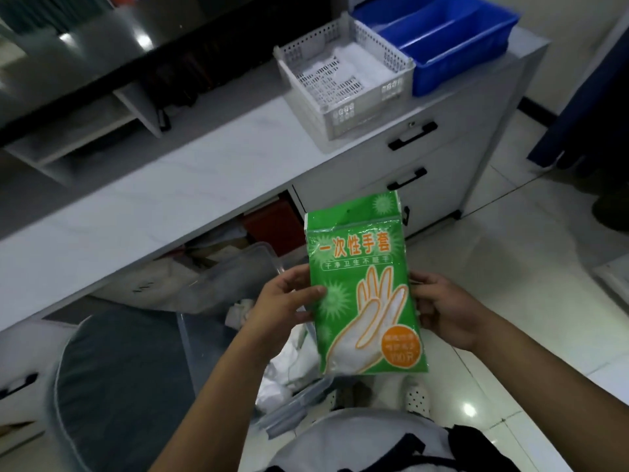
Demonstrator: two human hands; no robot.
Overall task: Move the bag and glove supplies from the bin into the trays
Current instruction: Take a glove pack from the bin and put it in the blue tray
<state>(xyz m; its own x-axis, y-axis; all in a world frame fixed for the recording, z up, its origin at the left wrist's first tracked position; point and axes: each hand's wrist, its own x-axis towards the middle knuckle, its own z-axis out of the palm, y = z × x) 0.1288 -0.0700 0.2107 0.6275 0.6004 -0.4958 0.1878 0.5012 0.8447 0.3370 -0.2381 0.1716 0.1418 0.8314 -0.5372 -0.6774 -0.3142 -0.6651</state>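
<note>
A green pack of disposable gloves [364,284] is held upright in mid-air above the floor. My left hand [282,308] pinches its left edge, thumb on the front. My right hand [442,311] grips its right edge. Below them lies a clear plastic bin [204,338] on the floor with white bags [289,366] inside. On the counter at the back stand a white perforated tray [343,80], which holds white plastic items, and a blue divided tray [452,39] to its right.
The white counter [170,185] runs across the view, with drawers with black handles [412,134] below the trays. A second clear container [235,274] sits under the counter. A dark round seat [112,386] is at the lower left. Tiled floor lies to the right.
</note>
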